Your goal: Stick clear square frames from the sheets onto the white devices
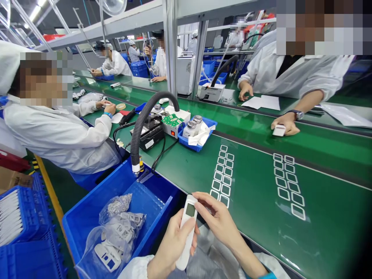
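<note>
My left hand (171,242) is wrapped round a slim white hand-held device (186,228) with a small grey screen near its top. It holds the device upright at the near edge of the green conveyor belt (261,217). My right hand (217,221) is curled against the device's upper right side, fingertips touching it beside the screen. Two groups of small white rectangular frames lie on the belt, one group (223,174) just beyond my hands, the other (289,184) further right.
A blue bin (87,217) at my left holds plastic bags of white parts (116,236). A black fume hose (145,120), a soldering station (151,133) and a blue tray of jars (197,131) stand on the bench. Co-workers in white coats sit left (58,131) and across (290,77).
</note>
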`<state>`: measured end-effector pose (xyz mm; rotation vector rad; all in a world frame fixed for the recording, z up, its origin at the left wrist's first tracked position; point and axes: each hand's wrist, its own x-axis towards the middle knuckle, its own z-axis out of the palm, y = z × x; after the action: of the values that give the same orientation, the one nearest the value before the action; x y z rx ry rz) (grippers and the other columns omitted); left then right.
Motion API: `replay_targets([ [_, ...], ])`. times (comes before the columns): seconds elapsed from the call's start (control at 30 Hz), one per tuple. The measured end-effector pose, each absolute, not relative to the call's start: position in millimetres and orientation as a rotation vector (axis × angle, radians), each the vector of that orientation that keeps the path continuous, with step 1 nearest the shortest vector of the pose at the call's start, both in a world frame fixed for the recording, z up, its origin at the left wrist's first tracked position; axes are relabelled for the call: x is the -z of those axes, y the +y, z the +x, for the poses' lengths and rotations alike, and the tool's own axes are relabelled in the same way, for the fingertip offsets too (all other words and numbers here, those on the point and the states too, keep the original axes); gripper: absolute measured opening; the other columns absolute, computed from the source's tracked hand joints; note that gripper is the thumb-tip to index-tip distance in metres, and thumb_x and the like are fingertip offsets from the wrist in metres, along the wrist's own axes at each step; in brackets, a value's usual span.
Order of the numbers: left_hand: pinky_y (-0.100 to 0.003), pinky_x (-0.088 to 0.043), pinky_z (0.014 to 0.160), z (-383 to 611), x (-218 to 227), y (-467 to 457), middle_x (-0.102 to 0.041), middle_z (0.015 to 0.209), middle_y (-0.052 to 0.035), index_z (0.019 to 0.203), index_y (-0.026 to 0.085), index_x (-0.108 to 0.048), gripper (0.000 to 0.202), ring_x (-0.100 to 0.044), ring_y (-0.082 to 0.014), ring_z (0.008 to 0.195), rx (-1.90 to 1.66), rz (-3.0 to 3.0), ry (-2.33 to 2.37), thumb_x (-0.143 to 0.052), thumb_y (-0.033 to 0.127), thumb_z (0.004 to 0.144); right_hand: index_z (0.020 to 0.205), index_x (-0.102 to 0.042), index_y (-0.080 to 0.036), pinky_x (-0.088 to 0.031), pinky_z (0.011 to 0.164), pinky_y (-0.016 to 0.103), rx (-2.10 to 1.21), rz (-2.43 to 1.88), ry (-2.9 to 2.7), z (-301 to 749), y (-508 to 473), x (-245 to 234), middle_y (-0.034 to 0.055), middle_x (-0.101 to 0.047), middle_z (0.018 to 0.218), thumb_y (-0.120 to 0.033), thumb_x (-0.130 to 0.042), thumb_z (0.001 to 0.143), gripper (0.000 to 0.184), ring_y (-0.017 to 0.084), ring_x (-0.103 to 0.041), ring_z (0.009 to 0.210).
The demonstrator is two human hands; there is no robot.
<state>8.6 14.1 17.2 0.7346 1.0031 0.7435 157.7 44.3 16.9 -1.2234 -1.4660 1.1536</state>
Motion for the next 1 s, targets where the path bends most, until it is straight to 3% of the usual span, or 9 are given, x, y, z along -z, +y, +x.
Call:
replay_targets([
  [0.1, -0.017, -0.036, 0.036, 9.8, -16.8, 17.8, -0.055, 0.064, 0.0011, 0.088, 0.014, -0.050, 0.039, -0.044, -0.0062, 0.040, -0.674, 0.820, 1.008, -0.060, 0.051, 0.084, 0.108, -0.065, -0.018, -0.051, 0.081, 0.026, -1.190, -1.236, -1.483, 169.7, 43.1, -22.8, 0.0064, -0.064, 0.103, -0.032, -0.055, 0.093, 0.023, 0.016, -0.063, 0.089],
  [0.27, -0.018, -0.041, 0.039, 6.7, -23.3, 37.0, -0.061, 0.073, -0.0023, 0.096, 0.014, -0.053, 0.029, -0.050, -0.0083, 0.044, -0.316, 1.036, 0.814, -0.061, 0.039, 0.084, 0.126, -0.059, -0.029, -0.049, 0.087, 0.026, -1.157, -1.252, -1.961, 217.5, 26.0, -52.4, 0.0051, -0.058, 0.122, -0.034, -0.055, 0.095, 0.032, 0.016, -0.060, 0.101],
  [0.43, -0.022, -0.047, 0.051, 30.9, -37.8, 80.7, -0.065, 0.079, -0.0039, 0.102, 0.014, -0.061, 0.027, -0.057, -0.0120, 0.055, -0.022, 1.240, 0.561, -0.062, 0.033, 0.082, 0.128, -0.057, -0.032, -0.041, 0.103, 0.037, -0.848, -1.345, -2.334, 261.0, 14.9, -74.2, 0.0046, -0.062, 0.121, -0.035, -0.055, 0.094, 0.034, 0.020, -0.061, 0.108],
  [0.5, -0.026, -0.051, 0.066, 52.1, -35.4, 111.0, -0.068, 0.091, -0.0081, 0.102, 0.013, -0.064, 0.032, -0.063, -0.0166, 0.073, -0.169, 1.367, 0.497, -0.059, 0.040, 0.086, 0.120, -0.062, -0.027, -0.045, 0.096, 0.035, -0.788, -1.399, -2.307, 281.5, 22.0, -75.1, 0.0058, -0.065, 0.110, -0.036, -0.054, 0.094, 0.028, 0.019, -0.063, 0.097],
  [0.57, -0.029, -0.050, 0.082, 77.3, -25.6, 148.4, -0.068, 0.103, -0.0112, 0.102, 0.012, -0.065, 0.038, -0.064, -0.0202, 0.092, -0.470, 1.507, 0.569, -0.049, 0.045, 0.093, 0.108, -0.065, -0.022, -0.049, 0.076, 0.030, -0.744, -1.517, -2.155, 311.9, 36.9, -70.1, 0.0065, -0.065, 0.098, -0.040, -0.056, 0.092, 0.026, 0.017, -0.061, 0.080],
  [0.67, -0.032, -0.049, 0.090, 116.6, -3.0, 207.2, -0.067, 0.107, -0.0110, 0.106, 0.014, -0.063, 0.030, -0.062, -0.0200, 0.099, -0.803, 1.794, 0.830, -0.043, 0.033, 0.095, 0.099, -0.068, -0.017, -0.041, 0.052, 0.028, -0.602, -1.743, -1.696, 381.4, 70.8, -51.8, 0.0052, -0.062, 0.076, -0.051, -0.066, 0.079, 0.040, 0.015, -0.051, 0.057],
  [0.8, -0.039, -0.039, 0.104, 157.7, 17.5, 265.5, -0.060, 0.125, -0.0148, 0.125, 0.012, -0.053, 0.039, -0.051, -0.0232, 0.119, -0.856, 1.968, 0.895, -0.039, 0.011, 0.089, 0.086, -0.069, -0.013, -0.036, 0.046, 0.031, -0.400, -2.035, -0.934, 501.1, 122.7, -24.4, 0.0056, -0.058, 0.055, -0.053, -0.071, 0.065, 0.045, 0.018, -0.050, 0.046],
  [0.9, -0.044, -0.033, 0.107, 174.5, 19.8, 288.7, -0.053, 0.137, -0.0141, 0.141, 0.012, -0.039, 0.061, -0.041, -0.0250, 0.128, -0.818, 2.094, 0.885, -0.038, 0.000, 0.081, 0.063, -0.063, -0.016, -0.037, 0.048, 0.033, -0.099, -2.246, -0.888, 580.4, 149.5, -13.2, 0.0102, -0.058, 0.053, -0.043, -0.071, 0.067, 0.028, 0.016, -0.051, 0.042],
  [1.0, -0.047, -0.032, 0.104, 181.0, 22.2, 300.6, -0.053, 0.139, -0.0118, 0.145, 0.015, -0.035, 0.072, -0.041, -0.0274, 0.128, -0.750, 2.197, 0.863, -0.041, -0.004, 0.076, 0.045, -0.052, -0.019, -0.033, 0.046, 0.034, 0.136, -2.352, -0.999, 627.8, 159.8, -8.2, 0.0103, -0.052, 0.047, -0.034, -0.071, 0.069, 0.033, 0.011, -0.038, 0.034],
])
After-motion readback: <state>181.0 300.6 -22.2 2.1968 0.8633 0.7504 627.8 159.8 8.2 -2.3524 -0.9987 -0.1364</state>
